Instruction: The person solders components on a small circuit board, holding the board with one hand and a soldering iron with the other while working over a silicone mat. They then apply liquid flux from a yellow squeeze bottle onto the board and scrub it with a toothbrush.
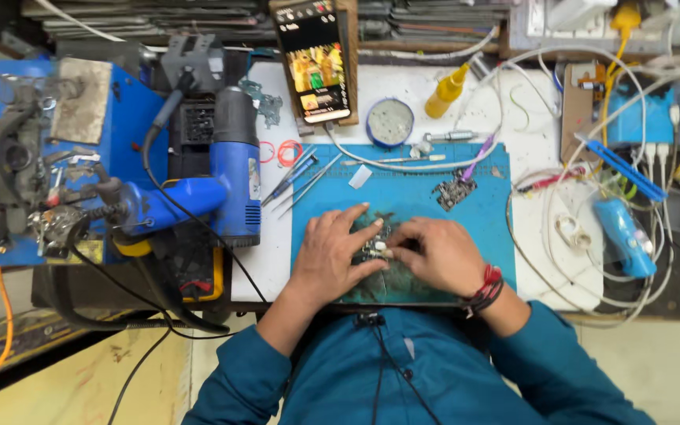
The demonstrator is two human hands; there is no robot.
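Circuit board [375, 250], small and greenish, lies on the worn near part of the blue work mat [403, 197], right between the two hands and mostly covered by them. Only a pale strip of it shows in the gap where the fingertips meet. The left hand [330, 256] rests flat over the board's left side, fingers [352, 216] spread and slightly bent, thumb reaching toward the middle; it presses down rather than wraps around anything. The right hand [438, 253] comes in from the other side with its fingers [403, 236] curled and drawn together, tips pinched on or just beside a small light-coloured part at the board's centre. Whether that part is held or only touched cannot be told. A red thread band [488, 287] circles the right wrist, and both arms wear teal sleeves [403, 370].

Farther back on the mat lie a second small dark board piece [455, 190] and a white scrap [360, 176], well apart from the hands. Tweezers and thin tools [297, 179] lie at the mat's left edge. Beyond the mat stand a round tin [390, 122], a yellow squeeze bottle [445, 92] and a phone [315, 59] propped upright with its screen lit. A blue hot air gun [226, 169] sits to the left on the bench, with white cables [584, 236] looping on the right near a blue handheld device [625, 236].
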